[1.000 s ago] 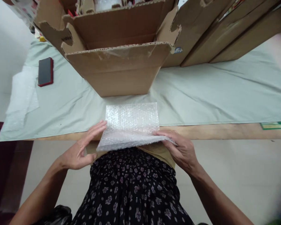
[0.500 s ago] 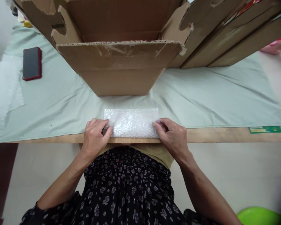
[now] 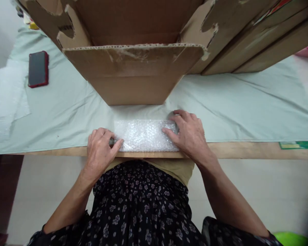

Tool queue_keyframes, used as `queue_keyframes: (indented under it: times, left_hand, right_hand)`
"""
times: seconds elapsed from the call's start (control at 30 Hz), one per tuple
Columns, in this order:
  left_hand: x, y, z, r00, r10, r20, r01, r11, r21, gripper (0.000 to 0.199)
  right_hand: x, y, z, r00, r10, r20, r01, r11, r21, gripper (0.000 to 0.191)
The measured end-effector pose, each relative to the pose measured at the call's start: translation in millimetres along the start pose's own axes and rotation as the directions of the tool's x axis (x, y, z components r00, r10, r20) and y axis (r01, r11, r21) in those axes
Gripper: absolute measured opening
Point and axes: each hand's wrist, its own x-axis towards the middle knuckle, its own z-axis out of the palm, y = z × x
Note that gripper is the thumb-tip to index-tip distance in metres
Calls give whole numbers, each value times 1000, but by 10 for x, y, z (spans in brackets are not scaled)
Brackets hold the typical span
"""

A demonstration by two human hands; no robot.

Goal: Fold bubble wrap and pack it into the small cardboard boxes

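A flat, clear piece of bubble wrap (image 3: 142, 136) lies lengthwise along the table's front edge. My left hand (image 3: 100, 145) is at its left end, fingers curled and the thumb resting on top, closed on that edge. Over the right end is my right hand (image 3: 191, 133), its thumb and fingers spread apart; the thumb touches the wrap and the fingertips reach past its far corner. Directly behind the wrap stands an open cardboard box (image 3: 136, 87) with its front flap towards me.
A phone in a red case (image 3: 38, 69) lies at the left on the pale green cloth (image 3: 66, 119). More bubble wrap sheets (image 3: 5, 99) are at the far left. Several cardboard boxes (image 3: 243, 44) stand at the back right. A green card (image 3: 297, 145) lies on the wooden edge.
My right hand has let go of the wrap's right end, opened and moved away from me to its far corner. My left hand has shifted slightly left.
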Motion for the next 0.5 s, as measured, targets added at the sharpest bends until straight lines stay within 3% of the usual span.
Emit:
queue_keyframes:
  times: [0.13, 0.27, 0.4, 0.5]
  left_hand:
    - [30, 63, -108, 998, -2, 57, 9, 993, -115, 13]
    - [227, 24, -275, 999, -32, 34, 37, 981, -190, 3]
    - [657, 93, -176, 986, 165, 13, -163, 983, -90, 14]
    - [949, 225, 58, 940, 329, 88, -328, 944, -21, 23]
  right_hand:
    - [-113, -69, -58, 1000, -5, -20, 9, 984, 179, 20]
    - [-554, -264, -167, 994, 88, 68, -109, 886, 450, 23]
    - [-1037, -595, 19, 986, 89, 143, -160, 759, 632, 61]
    - [-1229, -804, 281, 991, 119, 56, -126, 746, 654, 65]
